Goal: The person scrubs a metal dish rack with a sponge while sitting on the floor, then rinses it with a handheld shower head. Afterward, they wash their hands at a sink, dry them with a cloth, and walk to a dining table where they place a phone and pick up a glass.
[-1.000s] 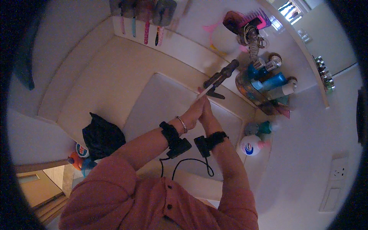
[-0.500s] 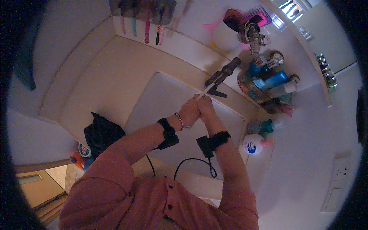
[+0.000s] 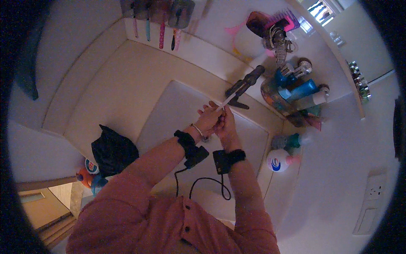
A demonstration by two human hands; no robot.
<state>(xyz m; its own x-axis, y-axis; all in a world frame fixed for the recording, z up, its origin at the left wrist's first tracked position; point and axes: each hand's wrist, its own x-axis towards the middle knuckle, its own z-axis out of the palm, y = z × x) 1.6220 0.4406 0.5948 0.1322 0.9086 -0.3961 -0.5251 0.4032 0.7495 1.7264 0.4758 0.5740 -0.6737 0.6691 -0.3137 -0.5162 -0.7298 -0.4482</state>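
Over the white sink basin (image 3: 165, 108), a dark tap (image 3: 245, 84) pours a thin stream of water (image 3: 228, 101) onto my hands. My left hand (image 3: 207, 120) is palm partly up, its fingers apart and holding nothing. Against it rests my right hand (image 3: 227, 125), slightly cupped, thumb raised, with no object in it; some of its fingers are hidden between the two palms. Both hands are wet-looking and touch each other below the tap. Each wrist wears a black strap with a small box, and a bracelet (image 3: 197, 129) circles the left wrist.
A black cloth or bag (image 3: 113, 150) lies on the counter left of the basin. To the right stand a white pump bottle (image 3: 278, 161), a green-topped bottle (image 3: 292, 141) and a basket (image 3: 275, 99) of blue bottles. Toothbrushes (image 3: 161, 36) hang at the back wall.
My hands have parted from a closer clasp and turned, so the left fingers now spread out. Both forearms have shifted slightly, the right one to the left. Water still runs.
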